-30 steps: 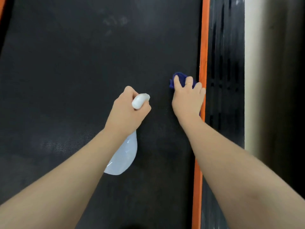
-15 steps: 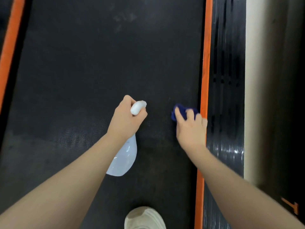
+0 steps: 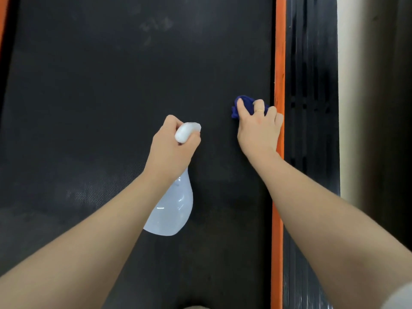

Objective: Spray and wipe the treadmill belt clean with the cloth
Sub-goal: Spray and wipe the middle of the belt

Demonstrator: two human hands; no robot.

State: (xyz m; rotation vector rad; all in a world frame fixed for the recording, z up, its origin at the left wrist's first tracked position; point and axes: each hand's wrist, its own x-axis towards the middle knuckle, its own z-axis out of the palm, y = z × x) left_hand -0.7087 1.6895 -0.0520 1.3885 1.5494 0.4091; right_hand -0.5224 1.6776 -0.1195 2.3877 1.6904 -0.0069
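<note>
The dark belt fills the view, with an orange strip and a ribbed black side rail along its right edge; pale scuffs show far up the belt and a faint damp sheen low on the left. You risk dragging the cloth onto the strip and missing the edge of the belt, since you work right against it. The tilted bottle could drip or slip, and a wet belt underfoot would be slick. Your left hand is curled tight round the bottle's neck, nozzle forward, above the belt. Your right hand presses the bunched blue cloth onto the belt near its right edge, fingers bent over it and pinching it.
</note>
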